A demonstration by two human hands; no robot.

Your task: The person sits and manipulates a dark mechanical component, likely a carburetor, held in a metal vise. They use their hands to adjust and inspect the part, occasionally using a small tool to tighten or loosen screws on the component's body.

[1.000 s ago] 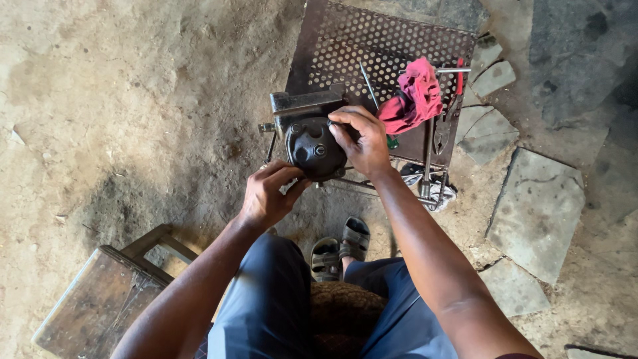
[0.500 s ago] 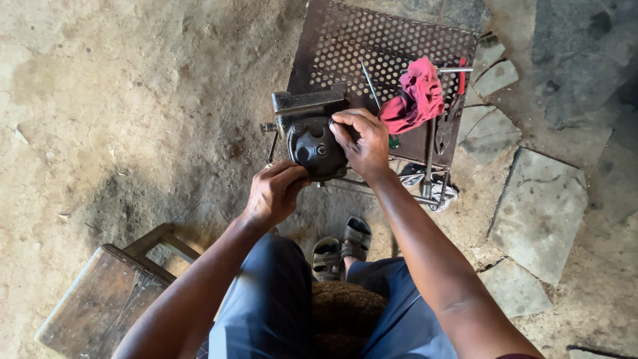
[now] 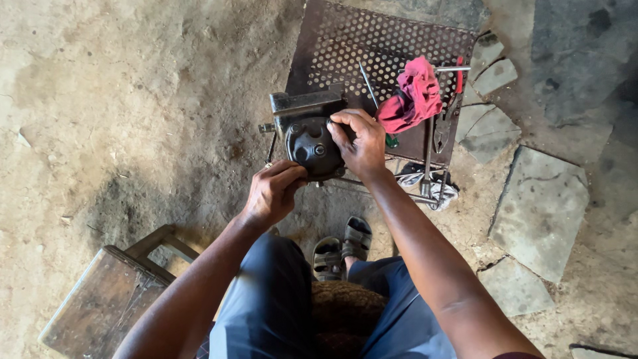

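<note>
A dark round metal housing [image 3: 312, 147], mounted against a blocky metal part [image 3: 306, 105] at the near left corner of a perforated metal stand [image 3: 372, 46], is grasped from the right by the right hand [image 3: 359, 143], fingers curled over its rim. The left hand [image 3: 272, 194] is clenched at the housing's lower edge; what it grips cannot be told. A pink rag [image 3: 413, 96], pliers [image 3: 442, 129] and a thin rod [image 3: 367, 84] are seen toward the stand's right edge.

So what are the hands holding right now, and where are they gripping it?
Both grip the dark round metal part: the right hand over its top right edge, the left hand at its lower left rim.
</note>
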